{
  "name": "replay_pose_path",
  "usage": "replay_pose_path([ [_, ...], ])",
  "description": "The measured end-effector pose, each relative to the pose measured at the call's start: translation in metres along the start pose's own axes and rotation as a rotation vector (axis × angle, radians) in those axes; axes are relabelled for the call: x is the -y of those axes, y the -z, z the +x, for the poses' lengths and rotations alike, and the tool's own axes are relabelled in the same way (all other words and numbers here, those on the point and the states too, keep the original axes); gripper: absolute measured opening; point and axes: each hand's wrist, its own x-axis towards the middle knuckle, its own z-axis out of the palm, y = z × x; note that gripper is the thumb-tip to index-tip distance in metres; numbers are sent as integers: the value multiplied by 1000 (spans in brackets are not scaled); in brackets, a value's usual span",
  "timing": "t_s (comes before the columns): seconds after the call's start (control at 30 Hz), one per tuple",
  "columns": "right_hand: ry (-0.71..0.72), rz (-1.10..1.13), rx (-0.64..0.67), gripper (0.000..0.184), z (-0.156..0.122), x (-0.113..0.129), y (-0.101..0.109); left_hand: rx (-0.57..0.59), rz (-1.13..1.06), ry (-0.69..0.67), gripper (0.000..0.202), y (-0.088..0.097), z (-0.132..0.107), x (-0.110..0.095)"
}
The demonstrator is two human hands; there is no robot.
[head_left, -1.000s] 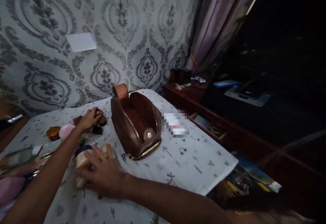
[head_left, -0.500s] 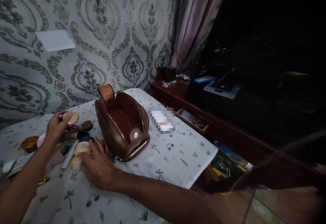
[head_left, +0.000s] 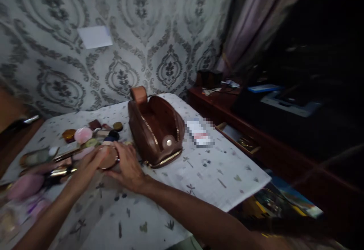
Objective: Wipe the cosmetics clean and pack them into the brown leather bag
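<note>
As the left hand [head_left: 88, 165] and right hand [head_left: 130, 167] grip its 2 sides, the round compact [head_left: 109, 158] sits between them.

The round compact [head_left: 108, 157] in my left hand [head_left: 91, 162] is peachy tan, and near it I see a pale pink round case [head_left: 83, 135], an amber jar [head_left: 68, 136], a navy lid [head_left: 109, 140] and a dusty pink pouch [head_left: 27, 186]. My bag [head_left: 142, 136] is dark brown with a gold zip [head_left: 167, 159], a russet lining [head_left: 156, 118] and a lighter tan strap [head_left: 139, 93]. Under it all I have a white cloth [head_left: 224, 174] dotted with small grey and green plant motifs, against pale grey wallpaper [head_left: 122, 75] with darker grey damask medallions, beside a mauve curtain [head_left: 250, 18] and dark red wood furniture [head_left: 210, 100].
</note>
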Motion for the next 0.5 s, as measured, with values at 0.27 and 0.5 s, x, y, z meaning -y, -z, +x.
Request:
replay_pose_path([
  [0.27,115,55,-39,57,-4,-7,-11,-144,362,-265,43,24,-43,15],
  [0.5,120,-19,-98,43,0,-4,-14,-290,998,-218,51,84,-45,92],
])
